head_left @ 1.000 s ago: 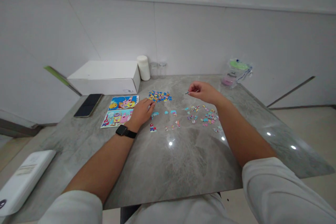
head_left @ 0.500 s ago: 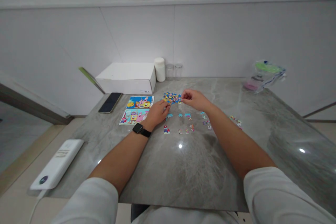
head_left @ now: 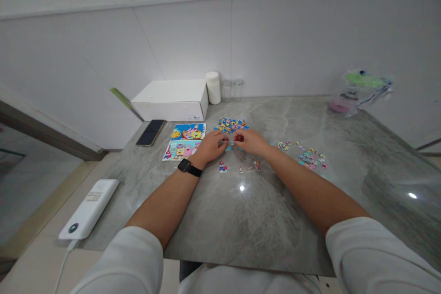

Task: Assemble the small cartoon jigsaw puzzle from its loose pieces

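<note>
Clock centred between left hand [head_left: 212,146] and right hand [head_left: 251,141]: phone [head_left: 150,132], picture sheet [head_left: 186,143] at 9, sheet right beside left hand; white box [head_left: 168,101] at 10, plastic bag [head_left: 360,94] at 2. Puzzle pile [head_left: 231,124] at 12, loose pieces [head_left: 311,160] 3–4, short row [head_left: 223,168] at 6. Hands near each other, fingers curled, can't tell if gripping. Grey tabletop [head_left: 248,220] runs to near edge at 6

Just beyond my right hand [head_left: 250,141] the puzzle pile [head_left: 231,125] blocks me; nearer me, past loose pieces [head_left: 223,167], tabletop [head_left: 237,225] lies open.
</note>
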Motion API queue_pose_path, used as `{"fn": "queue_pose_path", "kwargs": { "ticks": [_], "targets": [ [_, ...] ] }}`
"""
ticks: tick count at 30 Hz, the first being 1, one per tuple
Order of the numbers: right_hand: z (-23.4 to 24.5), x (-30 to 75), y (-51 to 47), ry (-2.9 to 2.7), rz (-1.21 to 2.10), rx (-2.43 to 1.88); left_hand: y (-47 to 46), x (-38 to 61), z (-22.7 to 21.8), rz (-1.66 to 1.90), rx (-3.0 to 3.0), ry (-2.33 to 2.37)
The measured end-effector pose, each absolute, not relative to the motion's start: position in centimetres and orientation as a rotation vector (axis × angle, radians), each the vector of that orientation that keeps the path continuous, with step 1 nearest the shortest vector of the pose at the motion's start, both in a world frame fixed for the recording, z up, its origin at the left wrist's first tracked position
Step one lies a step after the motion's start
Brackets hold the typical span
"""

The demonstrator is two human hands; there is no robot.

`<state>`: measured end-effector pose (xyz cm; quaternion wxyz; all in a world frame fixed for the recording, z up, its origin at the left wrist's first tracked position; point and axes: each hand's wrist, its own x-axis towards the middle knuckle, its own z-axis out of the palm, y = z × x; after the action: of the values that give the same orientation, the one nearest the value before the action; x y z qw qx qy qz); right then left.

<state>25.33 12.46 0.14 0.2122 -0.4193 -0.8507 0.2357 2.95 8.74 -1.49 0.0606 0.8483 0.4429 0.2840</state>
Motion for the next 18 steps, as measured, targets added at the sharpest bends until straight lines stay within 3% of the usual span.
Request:
{"fn": "queue_pose_path", "kwargs": {
  "ticks": [18],
  "targets": [
    [0.2,24.2,10.6,-2.489,0.395,-1.429,8.7,3.1,-1.4,0.724,2.564,1.327]
  ]
}}
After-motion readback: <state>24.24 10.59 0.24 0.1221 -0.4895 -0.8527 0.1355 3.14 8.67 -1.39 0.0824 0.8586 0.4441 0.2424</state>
